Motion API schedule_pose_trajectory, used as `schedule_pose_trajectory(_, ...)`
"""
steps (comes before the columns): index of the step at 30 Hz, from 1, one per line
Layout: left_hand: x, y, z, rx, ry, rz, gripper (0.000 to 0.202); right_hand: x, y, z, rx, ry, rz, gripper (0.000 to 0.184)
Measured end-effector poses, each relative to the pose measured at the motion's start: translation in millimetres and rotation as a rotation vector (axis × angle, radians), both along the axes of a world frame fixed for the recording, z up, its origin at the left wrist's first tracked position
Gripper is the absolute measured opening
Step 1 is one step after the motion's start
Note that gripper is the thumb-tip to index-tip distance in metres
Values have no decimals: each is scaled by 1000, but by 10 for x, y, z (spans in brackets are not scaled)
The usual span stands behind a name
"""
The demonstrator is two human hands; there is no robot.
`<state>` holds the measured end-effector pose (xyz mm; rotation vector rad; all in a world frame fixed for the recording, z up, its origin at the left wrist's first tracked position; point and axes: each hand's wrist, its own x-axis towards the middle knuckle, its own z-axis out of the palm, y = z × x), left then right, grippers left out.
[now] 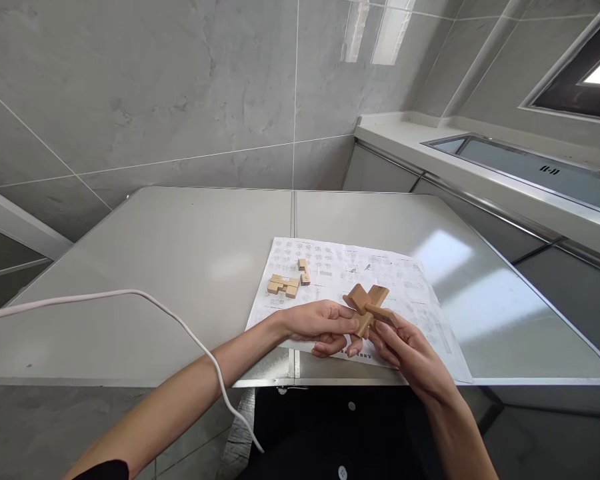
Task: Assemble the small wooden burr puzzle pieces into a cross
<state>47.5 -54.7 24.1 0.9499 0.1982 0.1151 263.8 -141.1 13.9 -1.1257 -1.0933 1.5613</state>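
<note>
Nearest to us, a white cable [130, 292] is hanging over the counter's edge and lying across our left arm. Just past it, we are holding a wooden cross [369, 305] in both hands, a little above the near edge of the counter [180, 253].

Our left hand [325, 327] is coming in from the left, and its grip is pinching the low end of one stick. Our right hand [413, 357] is coming up from below, and its grip is pinching another stick near the middle. The cross is hanging over a paper sheet [410, 283] full of small drawings.

We think the good way here is holding one side still with the left hand and moving only one stick with the right, slowly, so the sticks are not slipping apart. Staying low over the sheet looks wise too, so a dropped stick is landing close.

Farther on, loose blocks [283, 285] are lying on the left part of the sheet, with a small piece [304, 271] just beside them. Behind the counter a grey wall [180, 87] is standing, and a sink [530, 167] is sitting off to the right.
</note>
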Motion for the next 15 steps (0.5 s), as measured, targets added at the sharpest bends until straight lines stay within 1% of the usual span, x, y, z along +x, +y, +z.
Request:
schedule_pose_trajectory(4, 5, 35, -40, -2, 26, 50, 50, -41, -13, 9, -8, 16, -39, 35)
schedule_pose_trajectory(9, 36, 49, -41, 15, 115, 193, 59, -70, -18, 44, -35, 55, -35, 38)
schedule_pose_trajectory(12, 50, 32, -13, 22, 164, 214, 64, -54, 4, 47, -70, 105, -43, 38)
schedule_pose_trajectory(15, 57, 17, 1, 42, 176, 219, 64, 15, 71, 46, -91, 128, -96, 38)
